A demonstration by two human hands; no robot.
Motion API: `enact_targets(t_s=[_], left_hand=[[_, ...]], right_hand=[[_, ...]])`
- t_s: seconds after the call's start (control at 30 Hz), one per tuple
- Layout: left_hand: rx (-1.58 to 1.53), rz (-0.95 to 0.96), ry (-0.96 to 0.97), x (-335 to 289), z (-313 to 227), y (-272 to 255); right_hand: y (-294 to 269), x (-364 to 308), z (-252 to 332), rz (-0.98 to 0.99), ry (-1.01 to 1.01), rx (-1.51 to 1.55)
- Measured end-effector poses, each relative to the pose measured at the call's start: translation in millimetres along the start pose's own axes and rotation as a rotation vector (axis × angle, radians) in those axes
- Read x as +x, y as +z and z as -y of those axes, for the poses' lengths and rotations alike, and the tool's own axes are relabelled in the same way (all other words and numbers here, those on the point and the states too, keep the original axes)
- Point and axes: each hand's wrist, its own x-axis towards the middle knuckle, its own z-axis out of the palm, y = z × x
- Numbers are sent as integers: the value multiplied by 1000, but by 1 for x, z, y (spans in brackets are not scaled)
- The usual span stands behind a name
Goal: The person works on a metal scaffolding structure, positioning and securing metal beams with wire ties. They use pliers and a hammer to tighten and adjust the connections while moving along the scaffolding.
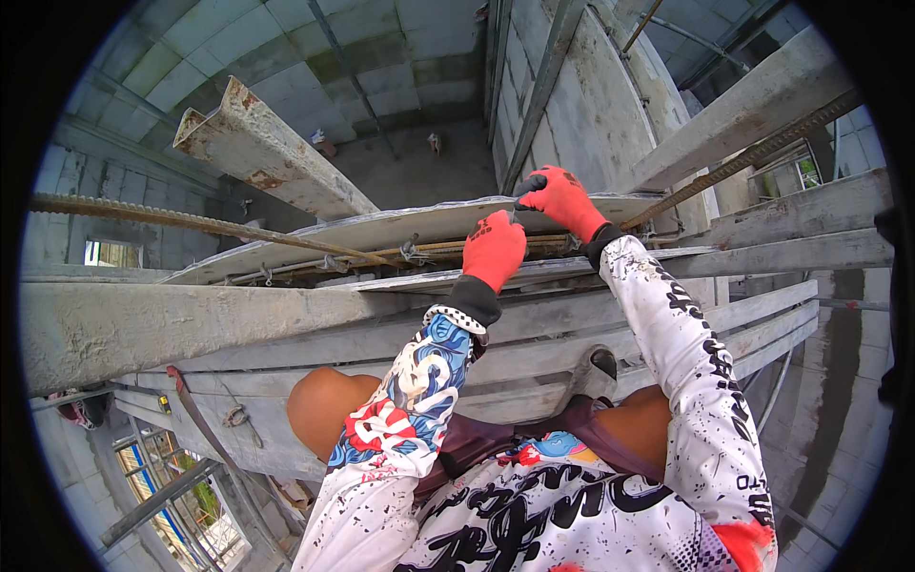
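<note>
My left hand, in a red glove, is closed above a narrow trough between two formwork boards. My right hand, in a red glove with dark fingertips, is just beyond it to the right. Its fingers are pinched together close to the left fingertips. Something small and greyish shows where the hands meet, too small to name. Beneath them, steel reinforcing bars run along the trough, with twisted tie wire on them left of my hands. The far board and the near board flank the bars.
Ribbed bars slant in from both sides. A rusty-ended metal channel and a thick beam jut across on the left. Wooden planks lie under my legs, with a strap at left. Beyond the boards is a deep drop to a floor.
</note>
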Motion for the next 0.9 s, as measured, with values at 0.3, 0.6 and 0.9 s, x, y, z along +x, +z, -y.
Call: enact_targets(t_s=[0.3,0.6,0.9], left_hand=[[-311,414,-317,-12,-30,-34],[477,121,93,-16,-13,-23],[547,-46,277,13,-8,-38]], right_hand=[[16,-29,-14,-401,-113,-194],[9,-24,-4,-264,-18,-50],[22,-30,-4,-331,-44,-124]])
